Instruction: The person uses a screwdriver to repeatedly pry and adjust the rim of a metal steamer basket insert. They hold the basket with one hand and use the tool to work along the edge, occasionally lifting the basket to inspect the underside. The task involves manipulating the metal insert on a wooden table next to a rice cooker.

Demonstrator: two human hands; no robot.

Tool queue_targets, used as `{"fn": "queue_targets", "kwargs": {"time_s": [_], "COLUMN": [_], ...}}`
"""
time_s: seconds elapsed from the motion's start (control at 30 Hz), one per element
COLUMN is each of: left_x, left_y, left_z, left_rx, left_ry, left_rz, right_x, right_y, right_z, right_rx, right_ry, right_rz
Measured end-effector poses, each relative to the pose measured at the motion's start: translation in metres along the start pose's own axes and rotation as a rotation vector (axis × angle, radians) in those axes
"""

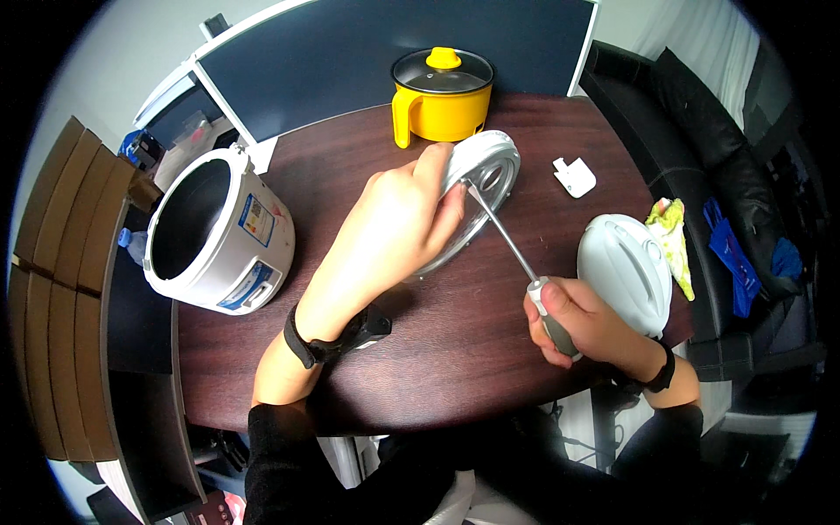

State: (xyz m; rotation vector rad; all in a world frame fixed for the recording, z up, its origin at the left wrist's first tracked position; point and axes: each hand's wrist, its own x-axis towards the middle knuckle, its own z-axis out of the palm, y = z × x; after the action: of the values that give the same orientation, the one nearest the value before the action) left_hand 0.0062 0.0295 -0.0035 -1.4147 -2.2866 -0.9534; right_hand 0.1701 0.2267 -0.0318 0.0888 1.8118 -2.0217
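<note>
My left hand (398, 214) grips a round white-and-grey appliance lid (490, 162) by its edge and holds it tilted up above the table. My fingers hide part of its rim. In my right hand (586, 319) is a screwdriver (507, 236) with a grey-and-white handle and a long metal shaft. Its tip reaches the lid's underside close to my left fingertips; whether it sits in a screw I cannot tell. To the right of my right hand lies a pale, oval cover (617, 262) with a raised ridge. A small white plastic piece (575, 178) rests farther back.
A white rice cooker body (262, 206) stands uncovered at the left. At the back is a yellow pot (451, 114) with a glass lid, near a dark partition (350, 61). A yellow-green cloth (672, 245) lies at the table's right edge, beside a black sofa (700, 114). Cardboard boxes (61, 332) are stacked far left.
</note>
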Motion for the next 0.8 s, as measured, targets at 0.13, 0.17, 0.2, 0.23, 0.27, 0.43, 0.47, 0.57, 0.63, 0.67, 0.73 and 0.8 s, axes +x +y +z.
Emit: {"fn": "queue_targets", "kwargs": {"time_s": [0.13,0.17,0.2,0.23,0.27,0.43,0.47,0.57,0.63,0.67,0.73,0.8], "left_x": [0.000,0.000,0.000,0.000,0.001,0.002,0.001,0.000,0.000,-0.001,-0.001,-0.001], "left_y": [-0.005,-0.006,-0.007,-0.007,-0.008,-0.008,-0.009,-0.008,-0.006,-0.006,-0.005,-0.004], "left_z": [0.001,0.000,-0.001,-0.003,-0.005,-0.004,-0.003,-0.002,0.000,0.000,0.000,0.001], "left_rx": [-0.016,-0.020,-0.040,-0.058,-0.077,-0.051,-0.057,-0.023,-0.017,-0.011,0.008,0.004], "left_ry": [0.020,0.024,0.007,-0.011,-0.029,-0.021,-0.013,0.009,0.010,0.010,0.020,0.016], "left_rz": [-0.011,-0.015,-0.031,-0.048,-0.065,-0.014,-0.016,-0.010,-0.012,-0.015,-0.009,-0.015], "right_x": [-0.001,-0.001,-0.001,-0.001,0.000,-0.006,-0.008,-0.001,0.000,0.001,0.002,0.001], "right_y": [-0.001,-0.004,-0.009,-0.012,-0.012,-0.017,-0.020,-0.010,-0.008,-0.007,-0.001,0.001], "right_z": [0.005,0.005,0.005,0.004,0.002,0.004,0.005,0.003,0.003,0.003,0.006,0.007], "right_rx": [0.422,0.306,0.189,0.073,-0.202,-1.064,-1.129,-0.982,-0.507,-0.270,0.012,0.345], "right_ry": [-0.194,-0.134,-0.075,-0.016,0.108,0.571,0.607,0.496,0.279,0.167,0.013,-0.159], "right_rz": [0.081,0.071,0.061,0.049,-0.073,-0.444,-0.438,-0.401,-0.189,-0.085,-0.023,0.047]}}
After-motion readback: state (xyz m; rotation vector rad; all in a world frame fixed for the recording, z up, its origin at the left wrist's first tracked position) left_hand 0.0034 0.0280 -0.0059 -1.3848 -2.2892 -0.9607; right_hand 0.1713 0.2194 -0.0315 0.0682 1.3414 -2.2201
